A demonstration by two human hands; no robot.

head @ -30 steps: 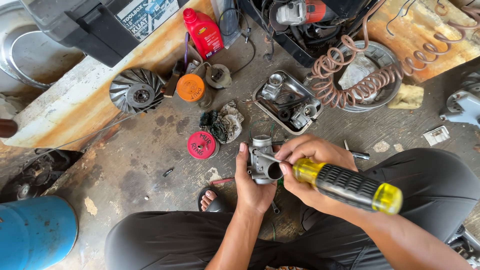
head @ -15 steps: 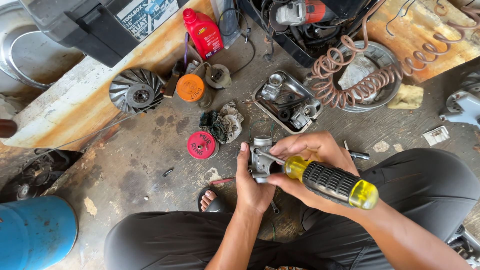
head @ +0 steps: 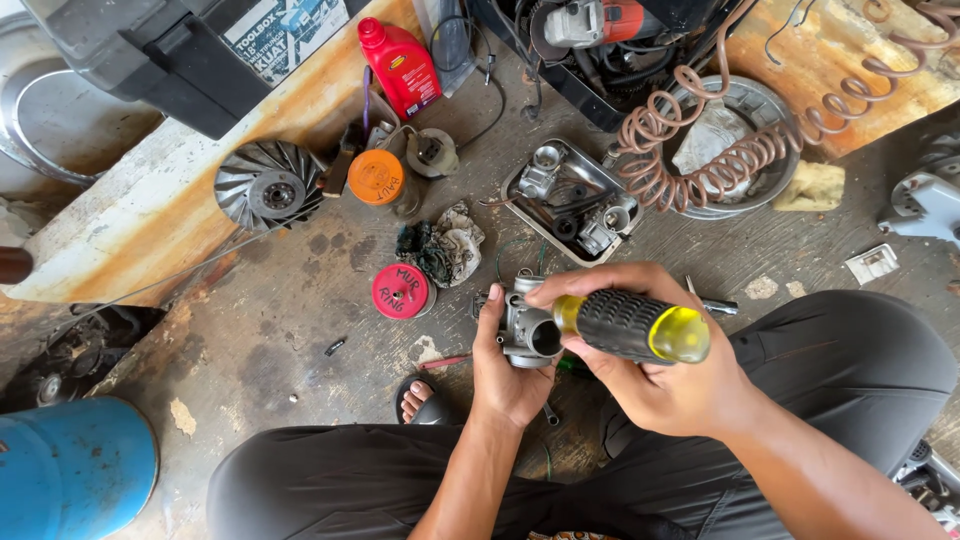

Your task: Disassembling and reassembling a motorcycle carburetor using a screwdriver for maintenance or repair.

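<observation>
My left hand point(head: 505, 365) grips a small grey metal carburetor body point(head: 528, 318) just above my lap. My right hand point(head: 655, 375) is closed around a screwdriver point(head: 632, 327) with a black and yellow handle. The handle lies nearly level and its tip end meets the carburetor; the shaft is hidden behind the part and my fingers. Both hands hover over the stained concrete floor, between my knees in dark trousers. My sandalled foot point(head: 418, 400) shows just left of my left wrist.
A metal tray point(head: 522, 200) of engine parts lies ahead, with a coiled hose point(head: 700, 150), red oil bottle point(head: 400, 65), red lid point(head: 400, 291), orange lid point(head: 375, 178), dirty rag point(head: 440, 250) and fan wheel point(head: 268, 188). A blue barrel point(head: 70, 470) stands lower left, a black toolbox point(head: 180, 50) upper left.
The screwdriver handle has swung from pointing down-right to nearly level, and moved closer to the carburetor. My left hand kept hold of the part, shifting slightly.
</observation>
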